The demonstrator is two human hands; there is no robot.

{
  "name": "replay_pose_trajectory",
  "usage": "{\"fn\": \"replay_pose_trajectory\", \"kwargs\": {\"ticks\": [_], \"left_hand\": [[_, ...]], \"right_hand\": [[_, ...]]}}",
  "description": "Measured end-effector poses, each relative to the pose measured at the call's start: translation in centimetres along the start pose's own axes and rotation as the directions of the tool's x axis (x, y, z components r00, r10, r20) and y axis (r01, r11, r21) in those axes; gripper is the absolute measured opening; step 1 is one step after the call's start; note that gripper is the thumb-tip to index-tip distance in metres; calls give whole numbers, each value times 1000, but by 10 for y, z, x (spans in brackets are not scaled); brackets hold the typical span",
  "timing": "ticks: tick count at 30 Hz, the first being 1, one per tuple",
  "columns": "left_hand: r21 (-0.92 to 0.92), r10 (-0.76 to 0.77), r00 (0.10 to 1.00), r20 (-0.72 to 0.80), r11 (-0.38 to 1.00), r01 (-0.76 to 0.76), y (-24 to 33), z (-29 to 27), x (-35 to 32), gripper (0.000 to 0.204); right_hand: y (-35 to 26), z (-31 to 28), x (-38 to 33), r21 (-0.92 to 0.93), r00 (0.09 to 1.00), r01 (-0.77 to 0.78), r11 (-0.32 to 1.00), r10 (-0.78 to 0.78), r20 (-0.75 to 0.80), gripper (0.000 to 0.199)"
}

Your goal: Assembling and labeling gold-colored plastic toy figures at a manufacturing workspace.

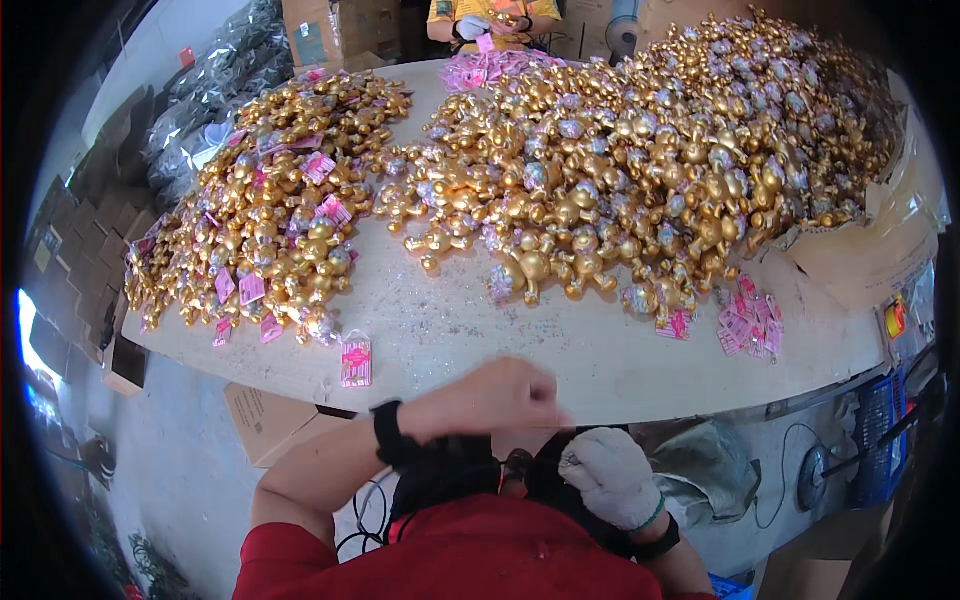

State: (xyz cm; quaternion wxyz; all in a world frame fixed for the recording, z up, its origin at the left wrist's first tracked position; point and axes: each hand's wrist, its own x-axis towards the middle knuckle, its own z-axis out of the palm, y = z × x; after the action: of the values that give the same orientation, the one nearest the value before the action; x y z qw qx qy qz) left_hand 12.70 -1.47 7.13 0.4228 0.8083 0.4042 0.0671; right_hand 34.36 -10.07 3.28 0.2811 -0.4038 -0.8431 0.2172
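My left hand [493,396], bare with a black band at the wrist, is above the near edge of the table, its fingers curled and partly blurred. If it holds anything, that is hidden. My right hand [612,478], in a white glove, is closed low in front of my body, just off the table edge. What may be inside it cannot be seen. Beyond my hands lies a large heap of shiny gold figurines [580,200] with glittery parts. A smaller heap of gold figurines with pink tags [270,200] is at the left. One pink tag [356,362] lies near the front edge.
Loose pink tags [752,322] lie on the right of the white table [430,350], where glitter is scattered. More pink tags [490,68] are piled at the far side, before another person [490,22] in yellow. A cardboard box [275,420] stands below the left edge.
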Motion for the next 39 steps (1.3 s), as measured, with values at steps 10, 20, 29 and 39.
{"fn": "replay_pose_trajectory", "kwargs": {"ticks": [10, 20, 29, 39], "left_hand": [[421, -63, 875, -479, 859, 292, -59, -42, 92, 61], [590, 156, 844, -514, 778, 216, -70, -30, 86, 61], [-183, -85, 740, -667, 982, -52, -36, -42, 64, 56], [-776, -96, 870, -483, -412, -477, -30, 10, 6, 36]], "right_hand": [[3, 15, -12, 226, 987, -158, 961, 159, 14, 8], [1, 23, -12, 410, 954, -292, 864, 293, 61, 7], [-5, 11, -22, 449, 835, -521, 726, 543, 91, 10], [-37, -14, 42, 146, 949, -221, 964, 247, -197, 13]]}}
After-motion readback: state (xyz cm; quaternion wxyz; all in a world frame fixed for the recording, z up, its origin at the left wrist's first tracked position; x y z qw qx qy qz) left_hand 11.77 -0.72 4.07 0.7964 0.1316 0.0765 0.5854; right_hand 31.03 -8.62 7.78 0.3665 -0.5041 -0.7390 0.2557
